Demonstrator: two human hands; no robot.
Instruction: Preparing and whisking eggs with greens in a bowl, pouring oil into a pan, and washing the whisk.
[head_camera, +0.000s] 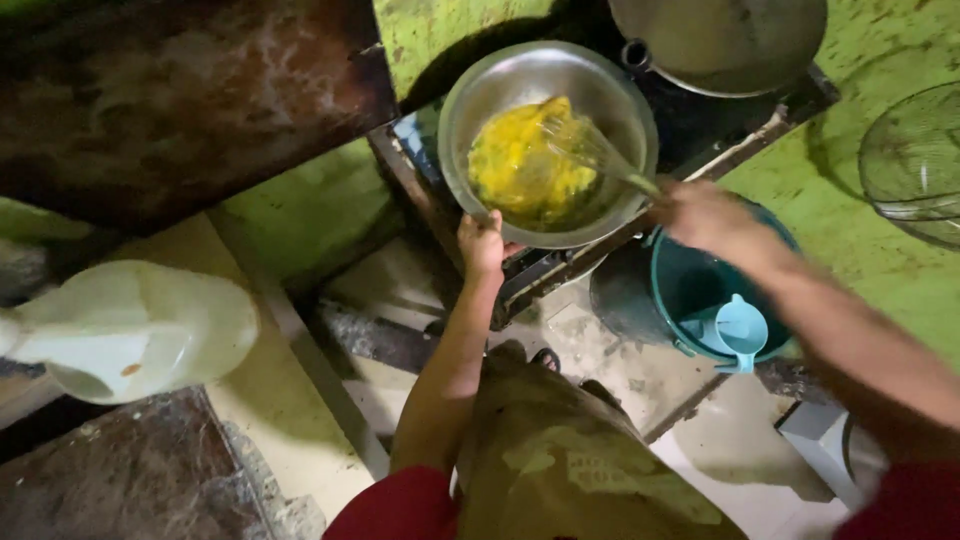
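Note:
A steel bowl (600, 85) of beaten yellow egg (520, 165) sits on the edge of a dark stove. My left hand (481, 243) grips the bowl's near rim. My right hand (703, 213) holds a wire whisk (590, 150) whose blurred head is down in the egg mixture.
A large metal pan (720, 40) rests at the stove's back right. A teal bucket (672, 290) with a light blue dipper (740, 330) stands on the floor below my right arm. A wire strainer (915, 165) hangs at right. A white plastic jug (135, 325) lies at left.

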